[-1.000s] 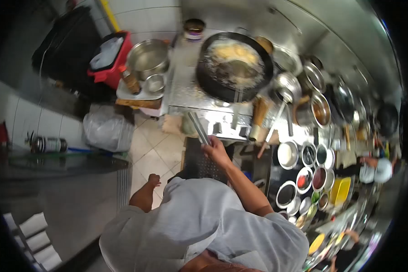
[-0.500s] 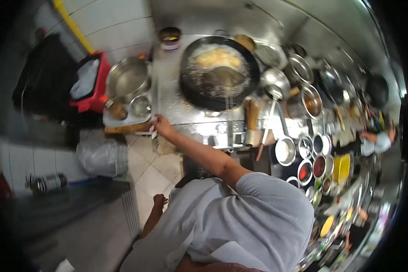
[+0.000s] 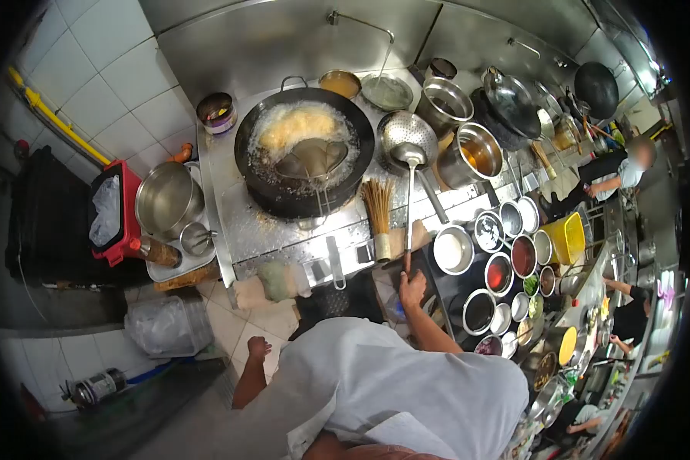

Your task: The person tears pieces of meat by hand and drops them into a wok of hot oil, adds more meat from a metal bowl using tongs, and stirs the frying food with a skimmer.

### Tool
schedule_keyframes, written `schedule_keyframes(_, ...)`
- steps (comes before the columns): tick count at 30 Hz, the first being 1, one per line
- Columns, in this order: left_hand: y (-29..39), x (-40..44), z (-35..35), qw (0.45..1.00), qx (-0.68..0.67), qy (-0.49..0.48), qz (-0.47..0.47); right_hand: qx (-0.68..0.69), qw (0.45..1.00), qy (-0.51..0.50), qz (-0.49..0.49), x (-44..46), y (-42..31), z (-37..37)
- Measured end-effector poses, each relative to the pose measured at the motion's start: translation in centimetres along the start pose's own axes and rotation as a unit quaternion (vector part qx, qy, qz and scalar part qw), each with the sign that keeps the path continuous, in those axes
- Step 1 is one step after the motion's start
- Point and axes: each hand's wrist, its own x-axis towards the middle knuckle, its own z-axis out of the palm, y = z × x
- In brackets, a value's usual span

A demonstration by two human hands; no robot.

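Note:
My right hand [image 3: 412, 290] is closed round the wooden end of a long-handled ladle [image 3: 411, 199], whose bowl rests over a perforated strainer [image 3: 408, 132] at the stove's edge. My left hand [image 3: 259, 349] hangs low over the floor tiles, fingers curled, with nothing visible in it. In front stands a large black wok [image 3: 257, 188] of bubbling oil, with pale golden food [image 3: 295, 126] floating at its far side and a wire-handled metal skimmer [image 3: 313, 159] in it. A bamboo brush [image 3: 379, 218] lies between the wok and the ladle.
Metal pots [image 3: 468, 157] stand beyond the strainer. Several bowls of ingredients [image 3: 499, 274] and a yellow container [image 3: 566, 238] are at the right. A steel basin [image 3: 169, 199] and red bin [image 3: 115, 211] stand left. Co-workers [image 3: 617, 172] are at the far right.
My right hand held a metal tool, reached left to the side tray, then swung right and took the ladle handle. The tool is out of that hand. The view has turned right.

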Motion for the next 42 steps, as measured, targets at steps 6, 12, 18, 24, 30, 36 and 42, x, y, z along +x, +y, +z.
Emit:
schedule_keyframes(6, 1.8, -3.1, 3.8, 0.999, 0.03, 0.011, 0.043, 0.166, 0.955, -0.229, 0.085, 5.6, 2.3, 5.1)
schedule_keyframes(12, -0.1, -6.1, 6.4, 0.996, 0.076, 0.014, 0.045, 0.397, 0.865, -0.285, 0.111, 7.9, -4.7, -2.3)
schedule_keyframes(18, -5.2, -8.7, 6.3, 0.637, 0.707, 0.0, 0.308, 0.56, 0.744, -0.363, 0.023, 16.7, -13.6, -7.1)
schedule_keyframes(24, -9.0, -8.4, 8.3, 0.665, 0.671, 0.062, 0.323, 0.577, 0.721, -0.378, -0.068, 40.6, -27.5, -0.8)
schedule_keyframes(30, -10.7, -8.9, 9.8, 0.696, 0.593, 0.136, 0.382, 0.47, 0.817, -0.331, -0.047, 40.2, -25.7, 2.9)
schedule_keyframes(36, -13.9, -10.2, 10.8, 0.734, 0.557, 0.127, 0.367, 0.345, 0.883, -0.315, -0.041, 41.9, -21.9, 9.6)
schedule_keyframes(42, -14.0, -10.6, 10.6, 0.73, 0.577, 0.109, 0.351, 0.711, 0.353, -0.519, 0.316, 45.8, -20.0, 10.0)
